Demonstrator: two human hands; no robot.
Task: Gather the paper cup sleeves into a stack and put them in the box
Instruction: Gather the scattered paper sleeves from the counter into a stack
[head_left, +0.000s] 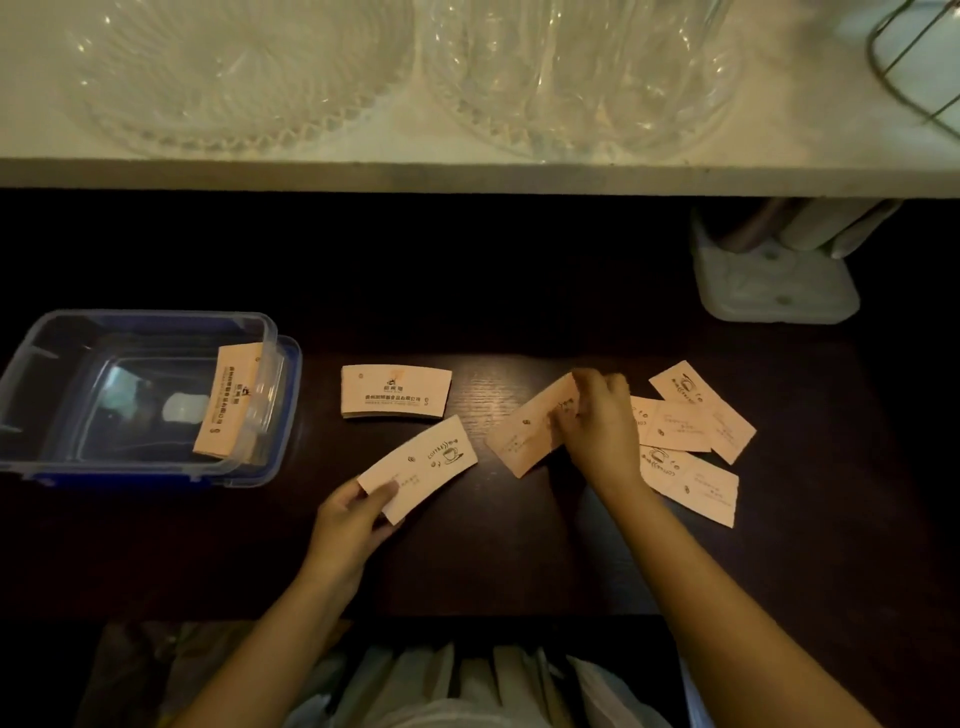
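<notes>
My left hand (350, 519) pinches one pale pink cup sleeve (421, 465) by its near end, held just above the dark table. My right hand (597, 421) grips a second sleeve (524, 436), tilted, at the table's middle. A neat stack of sleeves (396, 392) lies flat behind them. Three loose sleeves (691, 457) lie overlapping to the right of my right hand. The clear plastic box (62, 338) with a blue lid under it stands at the left, and a small stack of sleeves (228, 400) leans inside against its right wall.
A white shelf (467, 174) overhangs the back of the table, carrying clear glass dishes (249, 78) and a wire rack (919, 57). A white holder (774, 280) with items stands at the back right. The table's front edge lies close to my body.
</notes>
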